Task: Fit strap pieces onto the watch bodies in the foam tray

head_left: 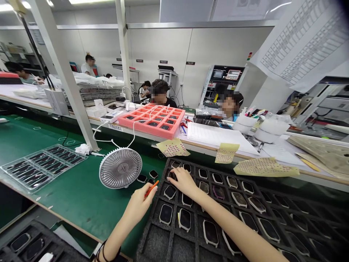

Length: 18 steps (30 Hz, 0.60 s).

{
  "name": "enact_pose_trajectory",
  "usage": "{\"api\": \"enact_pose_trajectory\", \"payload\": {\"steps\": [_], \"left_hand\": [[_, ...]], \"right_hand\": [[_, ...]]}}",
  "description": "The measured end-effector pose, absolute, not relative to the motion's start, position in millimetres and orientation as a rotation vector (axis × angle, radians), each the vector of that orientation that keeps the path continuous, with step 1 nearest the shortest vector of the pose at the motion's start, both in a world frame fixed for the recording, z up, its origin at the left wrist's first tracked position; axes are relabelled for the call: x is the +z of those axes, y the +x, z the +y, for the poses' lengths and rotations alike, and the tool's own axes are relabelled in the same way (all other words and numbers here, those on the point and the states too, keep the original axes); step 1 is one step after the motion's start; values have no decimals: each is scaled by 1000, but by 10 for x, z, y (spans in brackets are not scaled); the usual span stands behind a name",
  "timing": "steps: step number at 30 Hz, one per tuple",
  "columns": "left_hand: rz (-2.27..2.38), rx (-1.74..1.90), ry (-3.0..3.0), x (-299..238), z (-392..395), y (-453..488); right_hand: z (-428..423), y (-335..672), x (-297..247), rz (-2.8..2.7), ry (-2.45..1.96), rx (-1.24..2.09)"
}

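Note:
A black foam tray [155, 240] with many pockets lies in front of me, most pockets holding a smartwatch case [165, 214] face up. My right hand [183, 180] reaches across to the tray's far left corner, fingers curled down onto a watch case there. My left hand [139, 203] hovers at the tray's left edge, pinching a thin orange stick [151, 188] that points up and right. Three loose watch cases [147, 177] lie on the green mat between the tray and the fan.
A small white desk fan [120, 167] stands left of the tray, cable running back. A clear tray of dark parts [40, 165] lies far left. Behind are a pink compartment tray [152, 120], paper sheets, perforated yellow cards [173, 147] and seated co-workers. Another black tray [27, 247] sits lower left.

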<state>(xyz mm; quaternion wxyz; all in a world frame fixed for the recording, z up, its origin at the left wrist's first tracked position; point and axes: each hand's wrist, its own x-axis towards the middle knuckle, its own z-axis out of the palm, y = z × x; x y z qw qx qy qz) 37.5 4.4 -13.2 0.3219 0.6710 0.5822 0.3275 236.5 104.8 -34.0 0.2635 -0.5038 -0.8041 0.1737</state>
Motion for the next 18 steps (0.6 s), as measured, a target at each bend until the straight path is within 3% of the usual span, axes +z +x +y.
{"api": "enact_pose_trajectory", "payload": {"steps": [11,18], "left_hand": [[1499,863,1700,-149,20,304],[1220,945,1569,-106,61,451]], "right_hand": [[1136,2356,-377,-1937,-1225,854],[889,2245,-123,-1580,-954,1356]]}}
